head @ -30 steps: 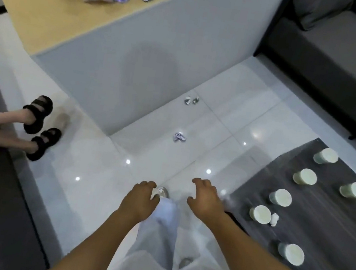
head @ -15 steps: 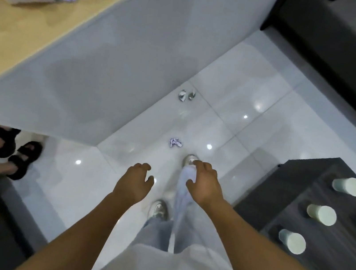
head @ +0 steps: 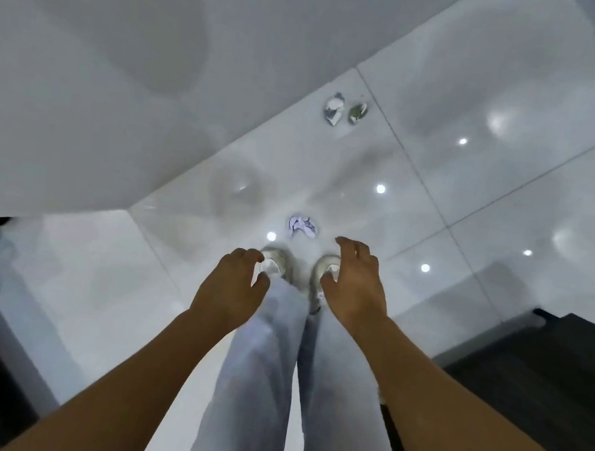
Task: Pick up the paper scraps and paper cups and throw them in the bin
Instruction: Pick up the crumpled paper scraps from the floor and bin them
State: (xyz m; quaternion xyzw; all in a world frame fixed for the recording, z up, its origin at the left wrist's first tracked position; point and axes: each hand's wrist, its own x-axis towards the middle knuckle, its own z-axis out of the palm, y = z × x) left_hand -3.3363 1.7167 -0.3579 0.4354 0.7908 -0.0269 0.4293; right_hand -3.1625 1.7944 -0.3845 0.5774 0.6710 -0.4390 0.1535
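Nothing looks collected yet: both the left hand (head: 230,285) and right hand (head: 355,283) hang empty with loosely curled fingers, a near scrap (head: 302,226) and two far scraps (head: 345,110) still on the floor (head: 487,200).

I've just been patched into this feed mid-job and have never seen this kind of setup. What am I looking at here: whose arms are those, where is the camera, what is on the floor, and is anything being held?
There is no machine: a person wears one wide-angle camera on the head, looking forward and down, so you see their own arms, grey trousers and pale shoes from above. The left hand and right hand both hang in front with loosely curled fingers and hold nothing. On the glossy white tiled floor, just ahead of the shoes, lies a crumpled white-and-purple paper scrap. Further ahead, by the grey wall, lie two more crumpled scraps side by side: a whitish one and a greenish one. A dark wooden surface shows at the right edge. No cups or bin are in view now.
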